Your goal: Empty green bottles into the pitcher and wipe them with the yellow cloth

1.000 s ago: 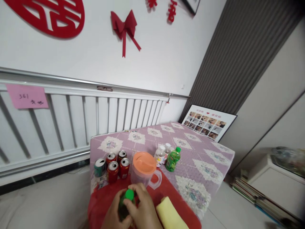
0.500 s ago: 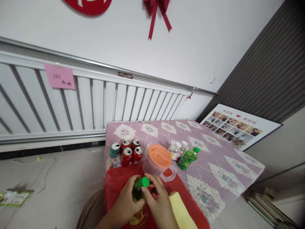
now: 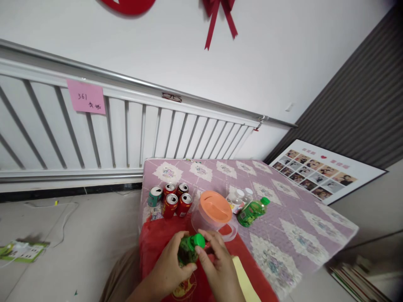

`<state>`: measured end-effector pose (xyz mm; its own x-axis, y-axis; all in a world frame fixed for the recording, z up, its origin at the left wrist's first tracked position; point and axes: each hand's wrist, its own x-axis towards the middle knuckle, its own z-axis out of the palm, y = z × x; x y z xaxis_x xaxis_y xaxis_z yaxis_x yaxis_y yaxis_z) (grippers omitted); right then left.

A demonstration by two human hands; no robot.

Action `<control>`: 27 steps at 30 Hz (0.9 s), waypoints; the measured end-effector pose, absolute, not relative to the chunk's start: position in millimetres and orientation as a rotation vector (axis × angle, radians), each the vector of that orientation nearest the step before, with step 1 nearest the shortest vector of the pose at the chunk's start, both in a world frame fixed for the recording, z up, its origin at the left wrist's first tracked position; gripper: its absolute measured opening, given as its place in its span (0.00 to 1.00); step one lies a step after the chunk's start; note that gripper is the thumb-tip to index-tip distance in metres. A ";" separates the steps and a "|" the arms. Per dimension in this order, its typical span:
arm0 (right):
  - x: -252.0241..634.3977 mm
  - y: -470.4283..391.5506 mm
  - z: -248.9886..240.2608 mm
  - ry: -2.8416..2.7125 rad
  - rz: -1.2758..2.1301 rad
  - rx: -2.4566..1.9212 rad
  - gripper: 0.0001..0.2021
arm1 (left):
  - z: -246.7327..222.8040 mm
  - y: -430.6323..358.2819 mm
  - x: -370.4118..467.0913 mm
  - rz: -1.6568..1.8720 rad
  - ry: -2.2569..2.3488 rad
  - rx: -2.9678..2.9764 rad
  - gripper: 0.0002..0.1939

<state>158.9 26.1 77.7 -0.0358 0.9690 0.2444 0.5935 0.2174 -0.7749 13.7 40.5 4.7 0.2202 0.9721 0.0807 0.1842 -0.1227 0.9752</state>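
A green plastic bottle (image 3: 186, 250) is held over a red cloth (image 3: 155, 235) at the near end of the table. My left hand (image 3: 172, 265) wraps around its body. At its green cap (image 3: 199, 240), my right hand (image 3: 217, 264) has thumb and fingers closed. Just beyond my hands stands a clear pitcher with an orange lid (image 3: 215, 206). A second green bottle (image 3: 252, 212) leans or lies tilted to the pitcher's right, with clear white-capped bottles (image 3: 238, 197) beside it.
Several opened drink cans (image 3: 170, 204) stand grouped left of the pitcher. A yellow cloth or paper (image 3: 244, 279) lies by my right wrist. A radiator (image 3: 118, 134) runs behind the table (image 3: 217, 167); a photo board (image 3: 324, 170) leans at the right.
The view has shifted slightly, so the scene sits a little further right. My hands keep hold of the bottle, which now shows more of its shoulder below the cap.
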 end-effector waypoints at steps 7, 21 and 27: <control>156.2 27.6 70.7 -1.860 0.609 -1.449 0.18 | 1.8 41.5 15.4 1.054 1.121 1.547 0.32; 155.1 32.3 89.7 -2.019 0.584 -1.450 0.18 | -3.7 43.1 16.1 1.062 1.109 1.560 0.33; 150.3 32.9 107.9 -2.124 0.608 -1.505 0.18 | 1.3 43.6 15.0 1.056 1.092 1.557 0.33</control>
<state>150.3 32.9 107.9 -0.2925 0.9492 0.1163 0.7441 0.3023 -0.5957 15.0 43.6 1.3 0.2353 0.9629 0.1321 0.1640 -0.1733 0.9711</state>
